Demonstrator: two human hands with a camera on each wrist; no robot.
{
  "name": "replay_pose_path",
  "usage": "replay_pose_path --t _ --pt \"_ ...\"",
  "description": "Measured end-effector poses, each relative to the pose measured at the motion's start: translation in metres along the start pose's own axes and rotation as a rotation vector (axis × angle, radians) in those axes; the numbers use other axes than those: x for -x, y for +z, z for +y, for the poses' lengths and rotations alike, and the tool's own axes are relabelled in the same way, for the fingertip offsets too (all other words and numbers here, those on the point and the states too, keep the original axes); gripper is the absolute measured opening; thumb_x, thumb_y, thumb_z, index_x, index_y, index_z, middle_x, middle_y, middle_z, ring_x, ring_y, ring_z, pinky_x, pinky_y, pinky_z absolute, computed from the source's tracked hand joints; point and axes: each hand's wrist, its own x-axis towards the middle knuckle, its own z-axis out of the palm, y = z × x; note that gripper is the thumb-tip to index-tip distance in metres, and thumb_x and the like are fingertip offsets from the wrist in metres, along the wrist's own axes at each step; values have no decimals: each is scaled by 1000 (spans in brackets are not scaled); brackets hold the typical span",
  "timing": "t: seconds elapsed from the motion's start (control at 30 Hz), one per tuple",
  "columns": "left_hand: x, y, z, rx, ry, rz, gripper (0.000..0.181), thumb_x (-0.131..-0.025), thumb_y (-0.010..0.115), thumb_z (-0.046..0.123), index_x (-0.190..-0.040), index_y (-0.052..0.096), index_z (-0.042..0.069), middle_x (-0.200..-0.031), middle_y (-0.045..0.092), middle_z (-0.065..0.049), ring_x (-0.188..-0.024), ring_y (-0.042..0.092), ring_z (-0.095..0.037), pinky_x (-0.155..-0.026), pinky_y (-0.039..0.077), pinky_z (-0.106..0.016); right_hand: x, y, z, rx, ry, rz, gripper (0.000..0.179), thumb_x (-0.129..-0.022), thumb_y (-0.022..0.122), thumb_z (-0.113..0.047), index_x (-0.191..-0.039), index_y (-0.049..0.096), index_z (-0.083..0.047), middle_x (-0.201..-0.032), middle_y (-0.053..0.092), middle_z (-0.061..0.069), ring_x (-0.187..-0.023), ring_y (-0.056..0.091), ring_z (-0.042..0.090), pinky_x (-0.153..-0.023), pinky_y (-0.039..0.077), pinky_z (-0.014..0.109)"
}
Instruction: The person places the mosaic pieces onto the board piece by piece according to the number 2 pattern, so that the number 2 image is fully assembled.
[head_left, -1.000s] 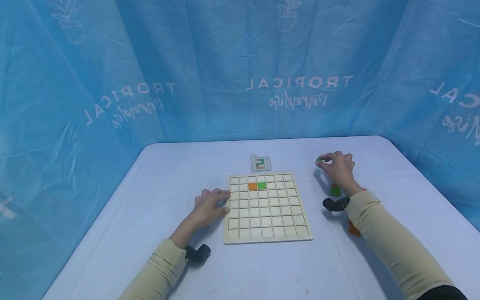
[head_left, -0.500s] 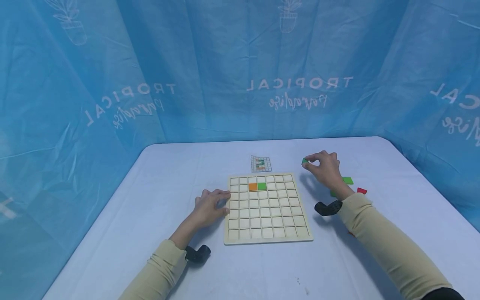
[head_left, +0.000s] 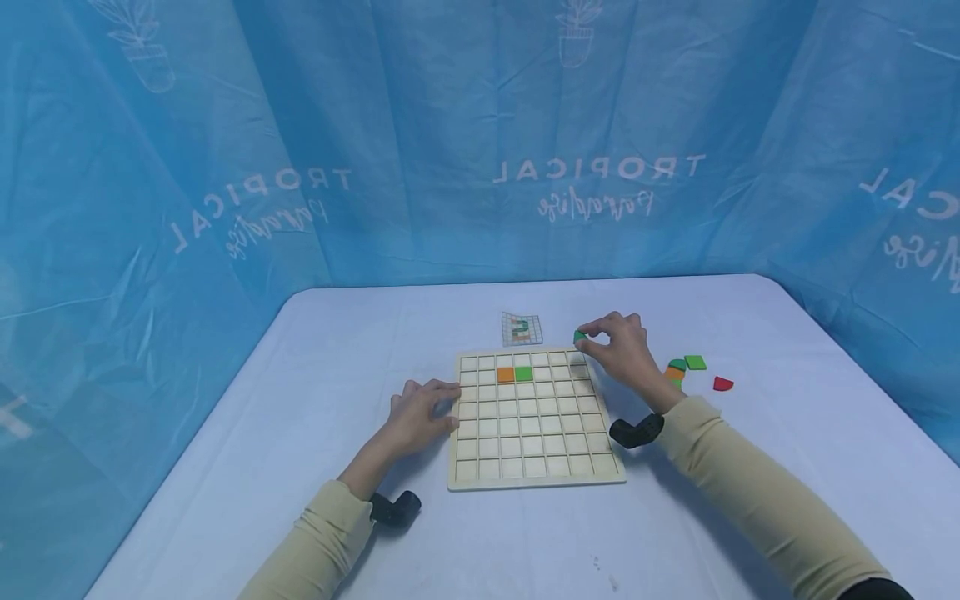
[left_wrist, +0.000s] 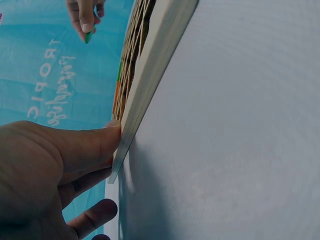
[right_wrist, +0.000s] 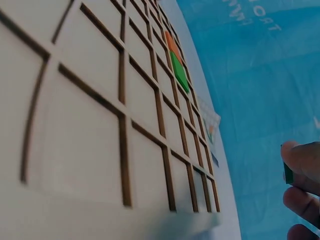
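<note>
The right hand (head_left: 618,346) is up in the air with thumb and forefinger brought together on a small green piece (head_left: 580,337), pinched at the tips. From the head view that piece sits around the far right corner of the gridded board (head_left: 530,423), and in the right wrist view it shows well up against the blue curtain (head_left: 420,167), lifted off any surface. A shadow falls on the cells by that corner.

Over on the other side the left hand (head_left: 416,412) lies with fingers apart and fairly straight, thumb and forefinger touching the board's left edge.

An orange tile (head_left: 506,374) and a green tile (head_left: 523,373) sit side by side in the second row from the far edge. Just beyond that edge lies a patterned card (head_left: 521,329).

To the right, a strip of white cloth separates the board from some loose pieces: a light green square (head_left: 695,362), a red piece (head_left: 723,383), and a dark green piece (head_left: 677,364) against an orange piece (head_left: 673,374), near the right forearm. The board lies well inside the edges of the table (head_left: 360,333), with wide margins left and right.
</note>
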Motion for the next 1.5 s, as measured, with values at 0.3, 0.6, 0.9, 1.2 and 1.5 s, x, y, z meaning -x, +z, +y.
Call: replay_pose_path --t 0.3,0.6,0.9,1.2,1.5 --pt "1 -1 2 7 -4 -3 46 -84 73 18 -128 62 7 -130 58 -4 -97 41 -22 -78 28 -42 1 18 -14 2 -18 -80 25 -86 73 -20 -107 73 -5 -96 59 11 -95 41 34 -89 25 58" --pt "1 -1 2 2 -12 1 47 -84 73 19 -128 62 7 -130 57 -4 -96 40 -21 -79 28 -42 -1 33 -19 5 -41 -148 21 -85 74 -18 -103 75 -7 -94 60 7 -91 41 30 -86 28 57" --pt "1 -1 3 10 -21 -12 47 -85 73 19 -129 61 7 -131 56 -4 -97 40 -21 -80 27 -43 -2 42 -18 26 -67 -175 20 -85 74 -21 -101 75 -10 -92 60 5 -86 41 27 -84 30 56" --pt "1 0 2 12 -31 -17 47 -85 73 19 -129 61 7 -132 56 -3 -96 40 -20 -80 27 -42 0 49 -20 75 -51 -226 22 -85 74 -24 -102 75 -11 -92 60 3 -85 41 25 -81 32 51" --pt "0 -1 3 17 -22 -10 47 -85 73 19 -129 61 7 -132 56 -4 -99 41 -22 -81 27 -43 0 53 -18 79 -71 -226 19 -85 74 -22 -101 75 -12 -91 60 1 -85 41 23 -80 32 47"
